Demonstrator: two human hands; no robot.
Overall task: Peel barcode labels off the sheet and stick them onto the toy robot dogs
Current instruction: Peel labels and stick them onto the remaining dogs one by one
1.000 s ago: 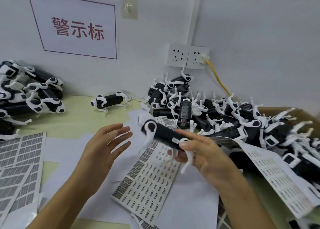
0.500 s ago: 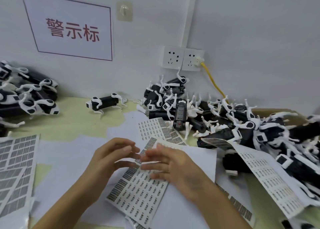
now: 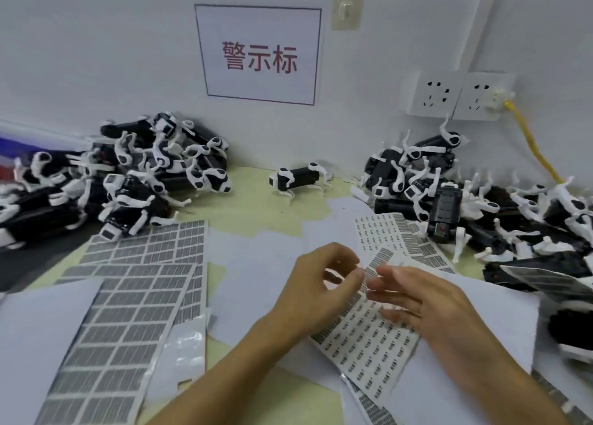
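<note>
Near the front middle of the bench [image 3: 256, 212], a label sheet [image 3: 369, 338] printed with small barcodes is seen lying flat on white paper, with the left hand [image 3: 314, 293] held over its upper edge, fingers curled and thumb meeting fingertip (whether a label is pinched cannot be told). The right hand [image 3: 426, 302] is laid over the sheet with fingers straight and loosely spread. Toy robot dogs are heaped in a left pile [image 3: 128, 174] and a right pile [image 3: 465, 199], one single dog [image 3: 298, 177] being stood apart between them by the wall.

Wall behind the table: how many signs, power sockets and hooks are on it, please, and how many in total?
Sign: 1
Power sockets: 2
Hook: 1
Total: 4
</note>
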